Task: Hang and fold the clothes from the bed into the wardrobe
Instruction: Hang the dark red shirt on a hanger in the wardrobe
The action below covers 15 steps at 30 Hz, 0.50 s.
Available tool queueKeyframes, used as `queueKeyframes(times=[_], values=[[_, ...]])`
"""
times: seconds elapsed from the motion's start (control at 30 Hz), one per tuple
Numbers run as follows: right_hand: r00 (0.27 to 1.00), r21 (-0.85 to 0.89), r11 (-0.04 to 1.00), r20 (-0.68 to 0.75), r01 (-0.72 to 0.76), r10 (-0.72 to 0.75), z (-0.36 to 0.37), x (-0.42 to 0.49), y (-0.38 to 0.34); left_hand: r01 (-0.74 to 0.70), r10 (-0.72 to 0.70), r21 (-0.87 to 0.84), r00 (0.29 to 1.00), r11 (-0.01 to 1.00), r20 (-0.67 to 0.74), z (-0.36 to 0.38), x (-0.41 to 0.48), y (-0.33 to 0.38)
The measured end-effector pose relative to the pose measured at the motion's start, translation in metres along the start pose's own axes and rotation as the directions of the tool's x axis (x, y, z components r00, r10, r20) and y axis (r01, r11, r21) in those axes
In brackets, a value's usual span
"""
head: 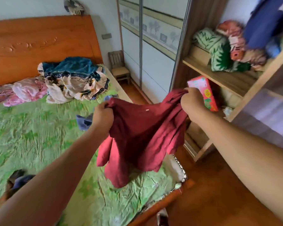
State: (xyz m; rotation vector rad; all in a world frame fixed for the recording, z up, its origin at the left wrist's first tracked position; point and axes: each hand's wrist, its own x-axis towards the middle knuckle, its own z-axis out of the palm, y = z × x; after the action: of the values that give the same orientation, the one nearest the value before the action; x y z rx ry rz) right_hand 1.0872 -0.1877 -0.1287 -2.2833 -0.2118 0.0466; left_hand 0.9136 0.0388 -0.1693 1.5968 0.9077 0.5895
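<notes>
so the dark red garment point(142, 132) is a crumpled maroon thing with a tiny white tag near the top edge, fabric bunched and wrinkly. left hand point(103, 116) is fisted tight on one top corner, right hand point(192, 101) is pinched shut on the other, so it's stretched between them and the rest droops down below both fists. it hangs in the air over the corner of the bed point(39, 128) with the green quilt, open wardrobe point(232, 82) just to the right.

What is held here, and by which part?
A dark red cloth garment, gripped by its bunched upper edge: left hand at one end, right hand at the other.
</notes>
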Motion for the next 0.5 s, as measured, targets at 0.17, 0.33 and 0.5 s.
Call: queueKeyframes(times=[0.17, 0.33, 0.5], values=[[0.974, 0.259, 0.957, -0.146, -0.129, 0.171, -0.059, -0.021, 0.04, -0.038, 0.052, -0.102, 0.99, 0.994, 0.129, 0.059, -0.029, 0.012], [0.897, 0.646, 0.739, -0.19, -0.193, 0.4, -0.111, -0.022, 0.072, -0.043, 0.077, -0.245, 0.988, 0.969, 0.131, 0.106, -0.064, 0.041], [0.9, 0.689, 0.71, -0.209, -0.142, 0.383, -0.164, -0.023, 0.107, -0.06, 0.11, -0.32, 0.984, 0.946, 0.142, 0.163, -0.102, 0.067]])
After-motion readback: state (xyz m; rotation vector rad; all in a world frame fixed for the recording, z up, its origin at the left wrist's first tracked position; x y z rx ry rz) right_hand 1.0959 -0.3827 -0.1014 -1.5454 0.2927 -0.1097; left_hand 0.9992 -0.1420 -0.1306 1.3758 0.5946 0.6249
